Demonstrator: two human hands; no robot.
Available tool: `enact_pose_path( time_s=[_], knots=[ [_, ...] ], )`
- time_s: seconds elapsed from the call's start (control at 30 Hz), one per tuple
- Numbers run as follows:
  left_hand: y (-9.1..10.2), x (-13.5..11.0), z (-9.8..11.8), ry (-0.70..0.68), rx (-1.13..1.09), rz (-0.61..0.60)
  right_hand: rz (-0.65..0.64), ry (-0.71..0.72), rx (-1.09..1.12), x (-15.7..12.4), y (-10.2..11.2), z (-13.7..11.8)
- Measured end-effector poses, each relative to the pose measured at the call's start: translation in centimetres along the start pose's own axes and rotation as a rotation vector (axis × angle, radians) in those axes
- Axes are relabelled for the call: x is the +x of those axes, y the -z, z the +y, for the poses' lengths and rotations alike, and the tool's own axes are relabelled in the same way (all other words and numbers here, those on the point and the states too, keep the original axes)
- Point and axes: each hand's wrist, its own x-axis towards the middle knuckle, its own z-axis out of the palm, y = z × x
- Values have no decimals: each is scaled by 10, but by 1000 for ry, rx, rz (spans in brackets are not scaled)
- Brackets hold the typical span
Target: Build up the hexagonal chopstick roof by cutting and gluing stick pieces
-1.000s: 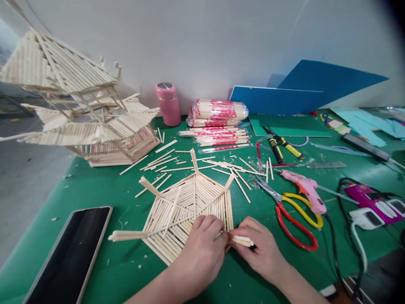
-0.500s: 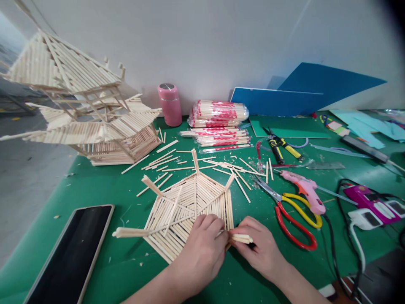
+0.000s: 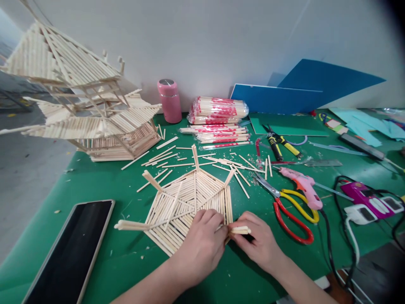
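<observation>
A hexagonal panel of wooden sticks [image 3: 175, 207] lies in front of me, with bundled sticks jutting out from its corners. My left hand [image 3: 207, 236] rests over the panel's right part, its fingers bent and closed around the stick work near the right corner; the fingertips are partly hidden. Just right of it, my right hand [image 3: 253, 238] pinches a short bundle of sticks [image 3: 239, 230] at that corner, between thumb and index finger. The bundle's pale ends point to the right.
A stick-built pagoda model [image 3: 107, 126] stands at left, a phone [image 3: 69, 253] below it. Wrapped chopsticks [image 3: 218, 110] and a pink flask [image 3: 170, 101] sit at the back. Scissors [image 3: 292, 211], a pink glue gun [image 3: 302, 185], pliers [image 3: 280, 143] and cables lie at right; loose sticks [image 3: 221, 162] scatter mid-table.
Both hands stay at the same corner with nearly the same grip. The whole view has shifted slightly, and the table things appear a little higher.
</observation>
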Motion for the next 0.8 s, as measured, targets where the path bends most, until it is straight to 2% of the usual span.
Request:
enact_pose_path(
  time_s=[0.8],
  knots=[
    [-2, -1, 0, 2, 2, 31, 8, 4, 29, 0, -2, 2]
  ],
)
